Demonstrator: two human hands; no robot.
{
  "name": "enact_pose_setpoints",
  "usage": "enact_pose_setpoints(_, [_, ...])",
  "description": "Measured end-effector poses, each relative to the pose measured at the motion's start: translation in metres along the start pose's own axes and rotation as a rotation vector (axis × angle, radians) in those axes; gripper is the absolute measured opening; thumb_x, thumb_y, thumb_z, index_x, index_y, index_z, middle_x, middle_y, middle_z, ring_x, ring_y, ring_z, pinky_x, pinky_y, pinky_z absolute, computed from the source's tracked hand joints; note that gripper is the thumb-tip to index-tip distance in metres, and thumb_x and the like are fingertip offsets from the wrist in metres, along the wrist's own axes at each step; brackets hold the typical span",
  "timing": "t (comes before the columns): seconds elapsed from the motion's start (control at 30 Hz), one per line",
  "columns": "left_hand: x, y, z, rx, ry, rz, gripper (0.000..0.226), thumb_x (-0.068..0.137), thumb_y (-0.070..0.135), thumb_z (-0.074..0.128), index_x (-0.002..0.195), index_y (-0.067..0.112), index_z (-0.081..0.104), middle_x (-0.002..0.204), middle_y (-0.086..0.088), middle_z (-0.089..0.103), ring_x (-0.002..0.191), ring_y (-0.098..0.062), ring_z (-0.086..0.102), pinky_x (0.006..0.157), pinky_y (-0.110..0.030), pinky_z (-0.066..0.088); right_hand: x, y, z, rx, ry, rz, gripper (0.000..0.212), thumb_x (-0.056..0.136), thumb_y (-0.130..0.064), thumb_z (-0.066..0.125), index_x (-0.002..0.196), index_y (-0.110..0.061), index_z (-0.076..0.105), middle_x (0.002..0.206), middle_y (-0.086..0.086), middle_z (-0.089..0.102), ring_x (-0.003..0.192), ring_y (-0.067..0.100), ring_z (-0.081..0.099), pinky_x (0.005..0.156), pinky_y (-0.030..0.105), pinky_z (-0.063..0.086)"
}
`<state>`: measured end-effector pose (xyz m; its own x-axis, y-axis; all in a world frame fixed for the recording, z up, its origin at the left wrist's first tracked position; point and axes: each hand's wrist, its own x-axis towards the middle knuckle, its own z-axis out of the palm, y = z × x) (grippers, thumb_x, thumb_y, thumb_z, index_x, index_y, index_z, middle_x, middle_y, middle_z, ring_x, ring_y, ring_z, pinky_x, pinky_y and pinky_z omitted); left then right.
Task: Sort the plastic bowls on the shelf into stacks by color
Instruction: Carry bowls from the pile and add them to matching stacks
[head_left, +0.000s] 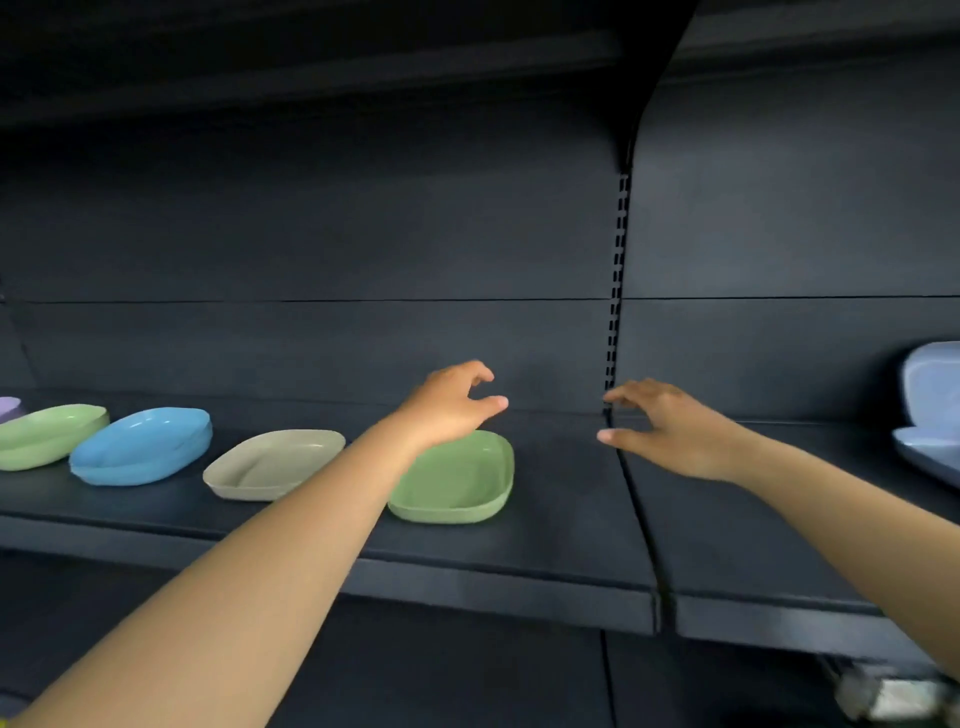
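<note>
Two hands empty, left hand (449, 402) hiding green bowl's (457, 480) rim

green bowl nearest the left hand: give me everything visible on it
The green bowl is a shallow, rounded-square dish in pale matte green that looks like plastic, with a raised rim and a flat floor. It sits upright and empty on the dark shelf, near the front edge, to the right of the beige bowl and apart from it. The left forearm crosses in front of its left edge; the left hand hovers above its far rim, holding nothing.
</note>
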<state>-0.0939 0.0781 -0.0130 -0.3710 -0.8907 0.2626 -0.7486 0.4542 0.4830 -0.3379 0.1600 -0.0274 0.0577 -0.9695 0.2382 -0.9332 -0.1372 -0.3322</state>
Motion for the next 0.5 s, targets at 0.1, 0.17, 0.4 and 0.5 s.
enact_pose_setpoints(0.1, [-0.023,0.048,0.016,-0.005,0.027,0.043,0.045,0.091,0.043,0.053,0.131,0.023,0.048,0.141,0.003,0.045,0.131,-0.018,0.040,0.109,-0.037,0.033,-0.051,0.018,-0.028,-0.201,-0.013,0.020,0.066,0.086,-0.057,0.052,0.141,-0.024,0.037,0.139,0.001,0.040,0.133,0.022,0.031,0.110,0.034,0.031])
enact_pose_setpoints(0.17, [-0.039,0.080,0.029,0.088,-0.021,0.099,0.046,0.093,0.043,0.050,0.133,0.022,0.045,0.143,0.001,0.042,0.132,-0.020,0.038,0.109,-0.039,0.031,-0.084,0.028,-0.043,-0.305,-0.017,0.040,0.067,0.087,-0.058,0.051,0.143,-0.025,0.034,0.140,0.000,0.036,0.133,0.022,0.028,0.110,0.037,0.030])
enact_pose_setpoints(0.4, [-0.077,0.178,0.071,0.095,-0.129,0.200,0.048,0.095,0.044,0.046,0.137,0.023,0.041,0.141,0.000,0.040,0.130,-0.021,0.037,0.104,-0.037,0.033,-0.172,0.069,-0.088,-0.449,0.055,0.092,0.063,0.087,-0.053,0.055,0.141,-0.026,0.037,0.141,-0.001,0.033,0.135,0.022,0.025,0.107,0.038,0.028])
enact_pose_setpoints(0.5, [-0.075,0.215,0.094,-0.052,-0.183,0.192,0.048,0.094,0.044,0.049,0.136,0.023,0.043,0.144,0.001,0.037,0.131,-0.019,0.038,0.101,-0.031,0.032,-0.201,0.095,-0.107,-0.453,0.096,0.140,0.060,0.088,-0.050,0.056,0.139,-0.026,0.040,0.142,0.000,0.034,0.135,0.021,0.025,0.106,0.039,0.027])
